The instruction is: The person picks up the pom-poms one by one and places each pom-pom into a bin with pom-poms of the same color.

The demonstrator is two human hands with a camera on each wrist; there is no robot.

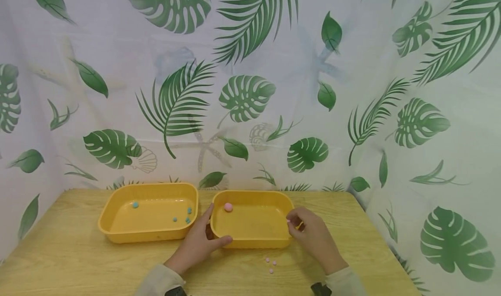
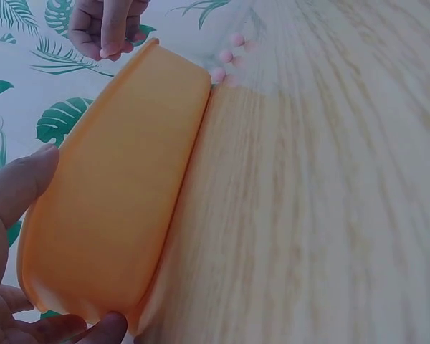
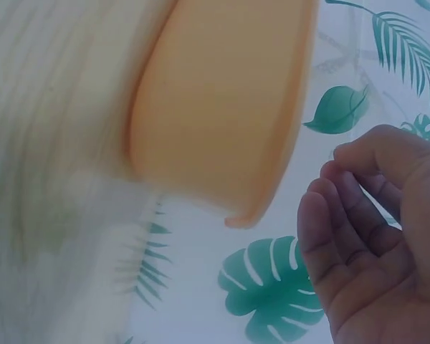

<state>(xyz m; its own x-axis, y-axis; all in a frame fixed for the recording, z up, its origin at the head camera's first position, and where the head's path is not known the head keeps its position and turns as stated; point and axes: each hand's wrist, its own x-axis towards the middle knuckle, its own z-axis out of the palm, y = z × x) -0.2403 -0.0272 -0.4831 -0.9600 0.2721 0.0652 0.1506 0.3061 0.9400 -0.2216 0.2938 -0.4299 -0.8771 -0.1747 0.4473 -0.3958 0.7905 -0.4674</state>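
My left hand [image 1: 197, 243] grips the left end of the right-hand yellow plastic tray [image 1: 254, 243]. In the left wrist view its thumb lies at the rim and its fingertips [image 2: 111, 326] bend around the tray's end. Beside the tray's right rim, my right hand [image 1: 312, 235] pinches a small pink ball [image 1: 288, 220] between thumb and forefinger. The right wrist view shows that hand with the ball hidden by the fingers. Inside this tray, near the back left, sits a larger pink ball [image 1: 228, 207]. Several small pink balls [image 1: 271, 271] lie on the table in front of it.
A second yellow tray [image 1: 148, 236] stands to the left, with several small blue-green balls [image 1: 189, 210] and a larger blue-green ball [image 1: 135, 205] in it. Both trays rest on a wooden table [image 1: 78, 265]. A leaf-patterned curtain [image 1: 270, 156] hangs behind its back edge.
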